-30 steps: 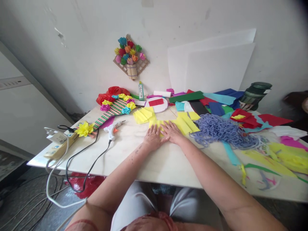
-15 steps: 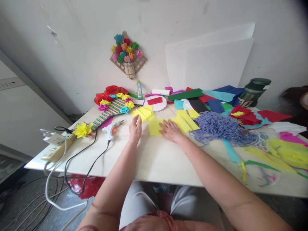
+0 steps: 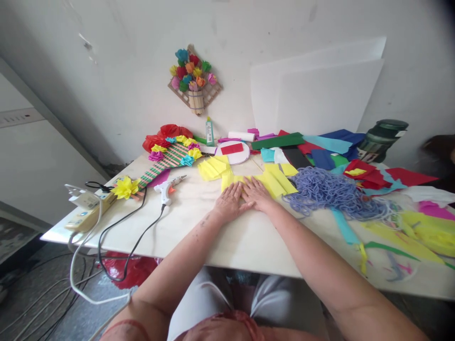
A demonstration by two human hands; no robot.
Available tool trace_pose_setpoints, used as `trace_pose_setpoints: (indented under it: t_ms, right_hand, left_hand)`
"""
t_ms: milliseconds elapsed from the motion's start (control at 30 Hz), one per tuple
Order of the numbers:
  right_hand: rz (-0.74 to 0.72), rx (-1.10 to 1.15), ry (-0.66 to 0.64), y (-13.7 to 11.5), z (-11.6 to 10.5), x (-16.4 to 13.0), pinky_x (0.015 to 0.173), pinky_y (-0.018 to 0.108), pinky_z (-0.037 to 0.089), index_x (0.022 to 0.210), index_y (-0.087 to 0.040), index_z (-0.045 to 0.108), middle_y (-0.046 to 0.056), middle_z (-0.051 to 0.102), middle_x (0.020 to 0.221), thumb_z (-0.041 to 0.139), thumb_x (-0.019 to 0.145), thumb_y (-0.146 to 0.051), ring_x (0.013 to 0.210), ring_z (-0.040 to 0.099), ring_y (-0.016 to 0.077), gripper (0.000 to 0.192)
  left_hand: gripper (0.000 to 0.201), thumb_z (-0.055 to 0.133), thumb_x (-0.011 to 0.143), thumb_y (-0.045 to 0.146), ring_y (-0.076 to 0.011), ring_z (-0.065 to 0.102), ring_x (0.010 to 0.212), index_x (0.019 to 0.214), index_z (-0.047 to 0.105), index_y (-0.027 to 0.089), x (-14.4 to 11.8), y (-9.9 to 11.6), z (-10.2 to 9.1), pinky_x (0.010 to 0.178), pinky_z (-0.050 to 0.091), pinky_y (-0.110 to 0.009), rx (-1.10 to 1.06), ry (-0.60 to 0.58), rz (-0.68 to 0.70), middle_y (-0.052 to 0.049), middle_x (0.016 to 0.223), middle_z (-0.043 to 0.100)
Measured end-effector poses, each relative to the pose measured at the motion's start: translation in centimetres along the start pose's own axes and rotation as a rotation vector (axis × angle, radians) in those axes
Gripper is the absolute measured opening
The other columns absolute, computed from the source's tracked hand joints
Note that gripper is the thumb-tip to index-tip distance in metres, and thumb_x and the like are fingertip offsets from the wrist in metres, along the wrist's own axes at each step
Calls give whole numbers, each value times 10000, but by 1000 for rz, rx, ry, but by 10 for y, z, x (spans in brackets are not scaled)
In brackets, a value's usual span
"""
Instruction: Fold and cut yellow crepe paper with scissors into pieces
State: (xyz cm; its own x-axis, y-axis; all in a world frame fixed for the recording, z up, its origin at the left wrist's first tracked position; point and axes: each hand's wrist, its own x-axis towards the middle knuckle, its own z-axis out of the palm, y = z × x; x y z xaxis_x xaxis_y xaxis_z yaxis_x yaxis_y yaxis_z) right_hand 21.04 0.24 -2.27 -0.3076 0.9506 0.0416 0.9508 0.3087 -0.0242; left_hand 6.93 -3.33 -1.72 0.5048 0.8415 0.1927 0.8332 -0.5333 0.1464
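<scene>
- Left hand (image 3: 230,203) lies flat, fingers spread, on a yellow crepe paper sheet (image 3: 229,181) (mid-table).
- Right hand (image 3: 256,194) lies flat, touching it.
- White glue gun (image 3: 166,188) at nine o'clock; blue yarn heap (image 3: 327,192) at three.

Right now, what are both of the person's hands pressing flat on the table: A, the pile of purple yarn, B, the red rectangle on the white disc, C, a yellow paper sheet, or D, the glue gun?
C: the left hand and right hand lie side by side, palms down, on the yellow paper sheet, apart from the glue gun and the purple yarn.
</scene>
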Motion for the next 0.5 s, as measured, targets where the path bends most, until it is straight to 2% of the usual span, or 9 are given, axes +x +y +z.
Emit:
trace_pose_setpoints:
  t_ms: [500]
  right_hand:
    - [-28,-21,67,4,7,1,1056,389,126,1370,-225,234,30,175,1445,264,863,-384,1319,109,225,532]
  left_hand:
    - [862,164,754,682,-249,161,1305,1348,244,63,1,-6,0,1054,173,-370,31,-15,26,-126,1411,229]
